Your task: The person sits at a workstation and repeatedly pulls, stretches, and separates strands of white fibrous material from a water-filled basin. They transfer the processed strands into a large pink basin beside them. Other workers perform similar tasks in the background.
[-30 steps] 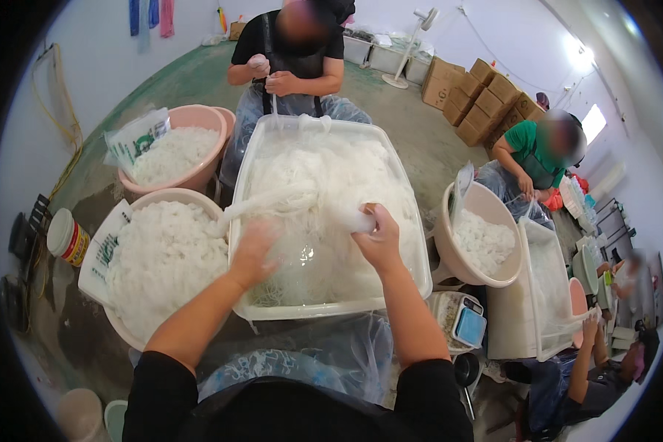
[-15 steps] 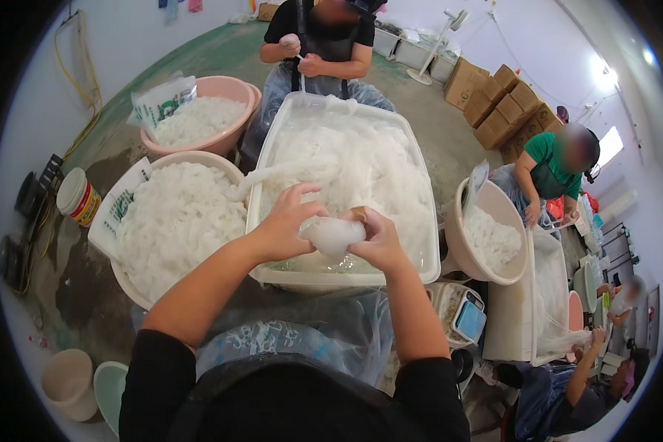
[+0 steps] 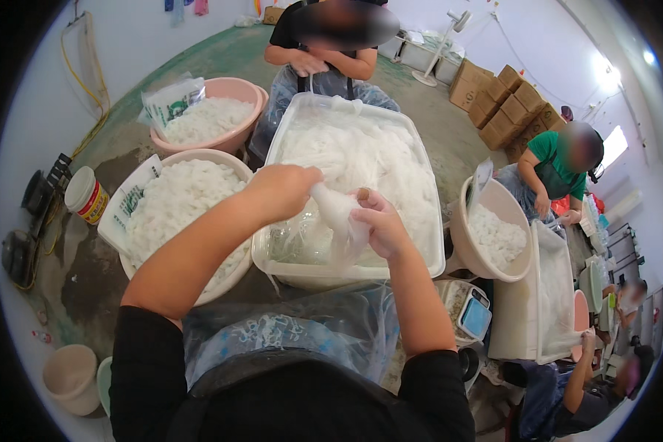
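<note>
A bundle of wet, white, translucent strands (image 3: pixel 337 208) is stretched between my hands above the near part of a large white tub (image 3: pixel 350 275). My left hand (image 3: pixel 291 190) is closed in a fist around its upper left end. On the other side, my right hand (image 3: pixel 381 225) pinches the bundle between thumb and fingers, and loose ends hang down below it. More white strands (image 3: pixel 372 151) fill most of the tub, with clear liquid showing at the near left corner. One thin strand dangles over the tub's front rim.
Basins heaped with white pieces stand left (image 3: pixel 232 291), far left (image 3: pixel 254 114) and right (image 3: pixel 527 272). A scale (image 3: pixel 475 317) sits beside the tub's near right corner. One co-worker (image 3: pixel 324 62) faces me across the tub; others work at another white tub (image 3: pixel 512 313) on the right.
The compact, rounded bundle is now drawn out, with strands hanging. My left hand has risen and closed around one end. Across the tub, the co-worker's hands have come together.
</note>
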The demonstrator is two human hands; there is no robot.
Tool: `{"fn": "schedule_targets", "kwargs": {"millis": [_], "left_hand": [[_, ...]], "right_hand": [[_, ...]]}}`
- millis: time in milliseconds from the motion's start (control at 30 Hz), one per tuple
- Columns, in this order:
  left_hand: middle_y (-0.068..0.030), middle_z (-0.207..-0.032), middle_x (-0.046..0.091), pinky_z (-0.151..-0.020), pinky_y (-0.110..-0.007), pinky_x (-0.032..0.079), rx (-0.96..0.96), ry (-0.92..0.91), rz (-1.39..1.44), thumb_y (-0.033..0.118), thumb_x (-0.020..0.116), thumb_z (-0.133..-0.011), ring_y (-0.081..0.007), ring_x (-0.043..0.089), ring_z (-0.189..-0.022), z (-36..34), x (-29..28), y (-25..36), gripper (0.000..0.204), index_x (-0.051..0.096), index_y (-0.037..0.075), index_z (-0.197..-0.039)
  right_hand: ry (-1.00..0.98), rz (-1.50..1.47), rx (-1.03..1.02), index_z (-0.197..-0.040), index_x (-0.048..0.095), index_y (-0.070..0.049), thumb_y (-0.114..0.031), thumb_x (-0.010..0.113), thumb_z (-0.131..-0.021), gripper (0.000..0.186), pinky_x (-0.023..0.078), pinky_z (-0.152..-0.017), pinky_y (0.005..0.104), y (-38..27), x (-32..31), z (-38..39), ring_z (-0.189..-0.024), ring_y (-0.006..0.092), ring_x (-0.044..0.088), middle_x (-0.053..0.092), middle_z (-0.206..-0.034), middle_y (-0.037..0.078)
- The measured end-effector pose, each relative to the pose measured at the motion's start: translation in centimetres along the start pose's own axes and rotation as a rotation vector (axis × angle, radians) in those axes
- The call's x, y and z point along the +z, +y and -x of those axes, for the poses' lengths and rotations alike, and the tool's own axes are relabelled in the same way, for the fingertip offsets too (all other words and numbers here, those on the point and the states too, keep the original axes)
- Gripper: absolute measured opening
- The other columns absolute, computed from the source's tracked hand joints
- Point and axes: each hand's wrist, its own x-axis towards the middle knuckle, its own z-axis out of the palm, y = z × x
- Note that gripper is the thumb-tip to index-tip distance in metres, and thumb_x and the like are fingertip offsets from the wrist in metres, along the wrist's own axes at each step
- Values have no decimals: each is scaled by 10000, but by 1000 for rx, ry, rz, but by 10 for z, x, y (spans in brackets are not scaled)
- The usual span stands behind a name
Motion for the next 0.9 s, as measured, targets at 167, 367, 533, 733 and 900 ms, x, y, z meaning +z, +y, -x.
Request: {"fn": "schedule_targets", "kwargs": {"millis": [167,367,533,733,900], "left_hand": [[-165,-876,647,-725,-438,474,-4,74,90,80,509,-786,-346,618,-832,-15,-43,14,211,616,80,-967],[-116,-825,629,-673,-359,494,-136,149,552,59,472,-768,-221,626,-753,-50,-97,33,256,599,58,-990],[-71,-853,617,-639,-307,494,-154,386,631,66,451,-790,-152,599,-731,-88,-134,24,243,606,81,-976],[-56,-870,637,-742,-344,509,-332,580,678,168,446,-865,-209,627,-790,-99,-187,22,296,588,63,-1103],[-107,-722,629,-627,-380,512,-248,659,927,188,418,-911,-224,603,-637,-100,-232,38,253,621,50,-848]], "right_hand": [[-75,-146,26,-1181,483,-44,-37,581,-769,424,491,-829,345,7,-5,-5,-960,200,590,574,-1094,86],[-265,-221,104,-1321,371,-41,-131,581,-753,612,477,-892,380,31,-8,-7,-1078,213,545,523,-1206,104],[-395,-129,174,-1370,343,-41,-233,630,-751,708,470,-907,383,48,-15,-13,-1119,205,531,491,-1291,119],[-335,100,269,-1363,376,-40,-219,709,-729,738,493,-837,340,62,-39,-18,-1026,184,578,551,-1217,94],[-301,326,380,-1340,420,-54,-203,712,-723,699,484,-694,254,62,-54,-12,-832,116,582,609,-1025,57]]}}
